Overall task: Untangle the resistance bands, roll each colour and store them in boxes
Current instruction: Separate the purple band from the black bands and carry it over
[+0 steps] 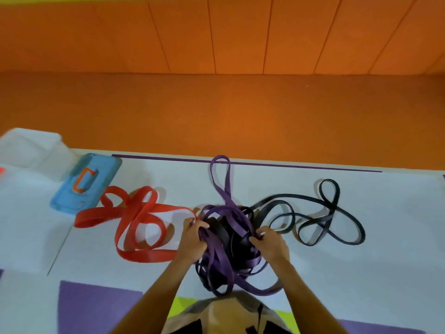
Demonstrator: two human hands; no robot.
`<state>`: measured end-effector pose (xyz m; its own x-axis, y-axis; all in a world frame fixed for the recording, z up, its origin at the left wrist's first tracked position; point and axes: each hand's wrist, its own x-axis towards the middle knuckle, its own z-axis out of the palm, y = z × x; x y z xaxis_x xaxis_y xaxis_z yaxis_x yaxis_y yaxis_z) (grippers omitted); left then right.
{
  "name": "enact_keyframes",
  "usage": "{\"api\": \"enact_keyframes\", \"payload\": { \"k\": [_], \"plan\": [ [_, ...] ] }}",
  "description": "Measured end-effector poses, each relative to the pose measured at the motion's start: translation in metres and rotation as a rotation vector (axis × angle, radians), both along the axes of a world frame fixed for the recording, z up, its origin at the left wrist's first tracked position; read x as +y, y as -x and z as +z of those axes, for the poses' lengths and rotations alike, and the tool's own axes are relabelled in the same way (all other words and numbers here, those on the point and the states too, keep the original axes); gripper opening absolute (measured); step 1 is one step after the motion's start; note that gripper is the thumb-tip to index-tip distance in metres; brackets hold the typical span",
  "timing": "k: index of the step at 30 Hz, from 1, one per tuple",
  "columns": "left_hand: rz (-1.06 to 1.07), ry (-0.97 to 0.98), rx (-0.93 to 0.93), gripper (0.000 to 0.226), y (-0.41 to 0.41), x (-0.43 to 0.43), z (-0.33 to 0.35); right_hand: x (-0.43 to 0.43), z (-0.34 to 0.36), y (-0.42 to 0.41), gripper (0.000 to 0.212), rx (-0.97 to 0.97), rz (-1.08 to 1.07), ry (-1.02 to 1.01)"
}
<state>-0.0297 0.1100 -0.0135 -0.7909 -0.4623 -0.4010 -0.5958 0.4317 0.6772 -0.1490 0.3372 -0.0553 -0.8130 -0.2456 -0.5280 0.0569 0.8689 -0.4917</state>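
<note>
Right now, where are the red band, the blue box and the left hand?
red band [89,219]: head view, its wide left end.
blue box [106,170]: head view, its lid.
left hand [192,238]: head view, its back.

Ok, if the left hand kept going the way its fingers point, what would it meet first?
The left hand grips the tangle of purple and black bands, so it would push straight into that; beyond it probably the purple loop, though depth is unclear.

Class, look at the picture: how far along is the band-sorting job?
Done: red band lies mostly apart, unrolled. In hand: left hand and right hand grip the purple-and-black tangle. Left: separating those, rolling every colour, boxing; the blue-lidded box is closed.
</note>
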Motion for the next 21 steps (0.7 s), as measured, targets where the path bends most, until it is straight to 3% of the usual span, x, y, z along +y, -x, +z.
{"api": "enact_keyframes", "payload": {
  "k": [3,8,11,18,21],
  "plan": [
    [-0.087,0.005,-0.022,0.055,-0.004,0.003,-0.003,0.005,0.005,-0.004,0.018,0.039,-0.076,0.061],
    [-0.028,-0.030,0.017,0.032,0.010,0.012,-0.003,0.024,0.024,0.005,0.018,0.189,-0.336,0.365],
    [-0.015,-0.029,0.090,0.023,0.022,0.017,-0.003,0.032,0.048,0.018,0.014,0.175,-0.492,0.529],
    [-0.022,0.024,0.100,0.021,0.034,0.023,-0.003,0.024,0.110,0.023,0.025,0.277,-0.432,0.899],
    [-0.042,0.018,0.094,0.036,0.030,0.024,0.003,0.017,0.126,0.026,0.024,0.267,-0.392,1.047]
  ]
}}
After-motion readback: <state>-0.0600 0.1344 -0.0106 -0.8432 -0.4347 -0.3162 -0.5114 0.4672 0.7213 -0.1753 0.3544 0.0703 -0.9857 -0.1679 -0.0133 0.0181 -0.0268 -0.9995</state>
